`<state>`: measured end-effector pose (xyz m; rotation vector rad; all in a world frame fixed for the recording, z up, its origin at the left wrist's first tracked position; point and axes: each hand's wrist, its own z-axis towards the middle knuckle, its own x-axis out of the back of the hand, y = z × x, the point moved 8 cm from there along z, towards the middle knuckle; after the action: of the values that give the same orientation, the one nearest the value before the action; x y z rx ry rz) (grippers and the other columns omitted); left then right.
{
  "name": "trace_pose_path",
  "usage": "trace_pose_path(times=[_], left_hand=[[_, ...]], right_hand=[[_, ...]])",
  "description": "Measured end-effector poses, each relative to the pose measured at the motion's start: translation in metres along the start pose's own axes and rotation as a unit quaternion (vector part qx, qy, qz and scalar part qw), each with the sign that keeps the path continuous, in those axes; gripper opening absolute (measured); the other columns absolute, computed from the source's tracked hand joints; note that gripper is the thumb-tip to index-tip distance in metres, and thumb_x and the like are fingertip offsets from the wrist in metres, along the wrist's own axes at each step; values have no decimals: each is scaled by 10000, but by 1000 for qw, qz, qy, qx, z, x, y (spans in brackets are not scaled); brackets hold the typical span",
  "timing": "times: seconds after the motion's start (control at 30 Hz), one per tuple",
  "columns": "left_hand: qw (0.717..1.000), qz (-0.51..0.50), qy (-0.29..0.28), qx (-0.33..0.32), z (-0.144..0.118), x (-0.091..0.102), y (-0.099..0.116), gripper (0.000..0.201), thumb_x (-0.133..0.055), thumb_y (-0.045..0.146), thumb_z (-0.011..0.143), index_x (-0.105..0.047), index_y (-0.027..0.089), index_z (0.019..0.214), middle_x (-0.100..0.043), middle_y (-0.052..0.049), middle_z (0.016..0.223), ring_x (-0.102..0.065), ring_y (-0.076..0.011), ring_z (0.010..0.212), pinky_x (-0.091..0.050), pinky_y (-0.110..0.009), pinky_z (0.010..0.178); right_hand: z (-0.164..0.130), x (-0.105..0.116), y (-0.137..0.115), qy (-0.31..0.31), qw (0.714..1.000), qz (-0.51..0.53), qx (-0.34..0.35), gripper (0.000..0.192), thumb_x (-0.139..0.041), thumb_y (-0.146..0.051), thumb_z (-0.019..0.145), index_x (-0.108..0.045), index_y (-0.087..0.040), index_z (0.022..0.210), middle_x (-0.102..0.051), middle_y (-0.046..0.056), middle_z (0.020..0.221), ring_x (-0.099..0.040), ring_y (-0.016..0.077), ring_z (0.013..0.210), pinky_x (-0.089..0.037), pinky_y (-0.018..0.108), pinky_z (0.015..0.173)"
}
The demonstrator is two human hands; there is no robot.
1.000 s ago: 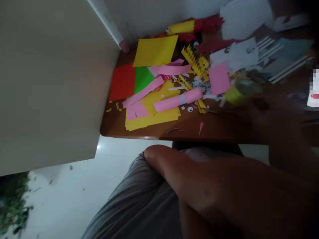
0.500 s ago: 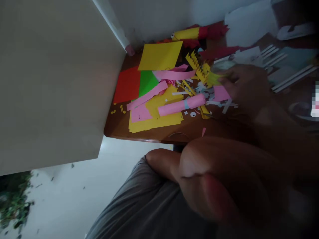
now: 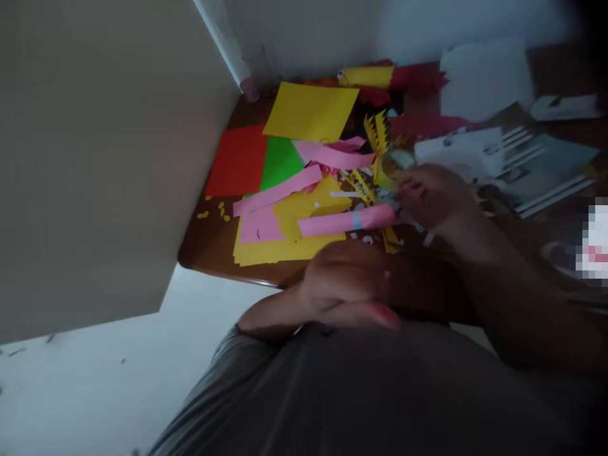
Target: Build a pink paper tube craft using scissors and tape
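Observation:
My right hand (image 3: 430,196) is over the cluttered table, its thumb and fingers pinched at the edge of a roll of clear tape (image 3: 390,170). Beside the roll stands a zigzag-cut yellow paper strip (image 3: 377,130). Close to my body, at the table's front edge, my left hand (image 3: 349,278) is curled with the fingers folded in; whatever they may hold is hidden. A rolled pink paper tube (image 3: 332,221) with a light blue band lies between the hands and the yellow sheets (image 3: 261,253).
Yellow card (image 3: 311,111), red paper (image 3: 237,161), green paper (image 3: 280,164) and pink strips (image 3: 280,190) cover the table's left part. A yellow and red paper figure (image 3: 370,77) lies at the back. White strips (image 3: 555,196) lie right. A pale panel (image 3: 95,158) borders the left side.
My left hand has moved left and farther from the camera. My right hand has shifted left and down, with the tape roll now at its fingertips. The camera view has shifted slightly.

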<state>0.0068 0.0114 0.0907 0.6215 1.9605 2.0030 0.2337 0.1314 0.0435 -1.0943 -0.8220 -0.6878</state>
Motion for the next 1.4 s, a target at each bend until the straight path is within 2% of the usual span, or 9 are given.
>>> trace_pose_path(times=[0.07,0.13,0.2,0.27,0.37,0.53,0.83,1.0,1.4], left_hand=[[982,159,-20,-101,21,25,3,725,-654,867,1054,-695,267,649,-690,-91,696,-669,-266,745,-528,-469,829],[941,324,19,-99,38,56,-8,464,-603,619,1177,-849,258,1020,-843,-129,1020,-767,-302,1007,-545,-463,957],[882,464,22,-84,52,70,-22,416,-671,506,1155,-788,246,1458,-821,-181,1397,-735,-377,1320,-527,-524,1139],[840,539,-29,-55,64,65,-40,694,-817,541,1061,-655,219,1654,-750,-213,1554,-680,-438,1443,-515,-573,1203],[828,552,-100,-30,76,46,-63,872,-927,524,976,-582,223,1718,-746,-210,1576,-728,-430,1389,-570,-531,1136],[881,461,-95,-52,78,33,-71,611,-822,349,1063,-666,236,1642,-812,-177,1477,-785,-396,1336,-602,-485,1069],[996,61,-56,-17,70,29,-68,653,-909,452,1018,-695,243,1599,-796,-142,1514,-774,-299,1351,-597,-389,1159],[988,-139,-43,61,71,18,-88,597,-932,497,998,-722,211,1478,-820,-134,1311,-808,-260,1161,-636,-365,1011],[969,-220,-65,92,70,4,-98,483,-883,534,1056,-777,220,1406,-848,-122,1295,-826,-279,1152,-648,-379,1004]], right_hand=[[-11,-5,-1,-44,996,50,53,355,-751,-387,1087,-873,-212,1370,-880,149,1292,-805,377,1225,-613,539,1144],[-19,-13,-5,-100,986,87,98,465,-812,-463,1063,-825,-273,1487,-832,139,1477,-763,424,1390,-601,612,1208],[-23,-23,-7,-140,976,124,112,634,-924,-482,986,-775,-304,1576,-789,143,1565,-733,441,1451,-600,632,1224],[-22,-32,-9,-157,970,156,104,679,-991,-432,920,-789,-303,1556,-817,149,1502,-767,434,1377,-621,625,1186],[-20,-39,-6,-155,967,190,76,561,-992,-383,896,-855,-288,1432,-868,139,1359,-819,417,1229,-652,613,1112],[-25,-33,2,-140,953,270,12,580,-1008,-460,887,-853,-308,1425,-852,104,1435,-817,381,1267,-672,528,1108],[-30,-19,-1,-75,908,405,-72,666,-900,-734,957,-769,-307,1452,-830,99,1349,-815,295,1103,-699,416,935],[-32,-28,-7,-89,826,550,-88,784,-978,-687,898,-678,-340,1534,-812,65,1393,-805,223,941,-700,384,831],[-30,-41,8,-27,779,612,-136,574,-1063,-443,842,-833,-293,1346,-850,55,1250,-767,212,943,-673,313,735]])
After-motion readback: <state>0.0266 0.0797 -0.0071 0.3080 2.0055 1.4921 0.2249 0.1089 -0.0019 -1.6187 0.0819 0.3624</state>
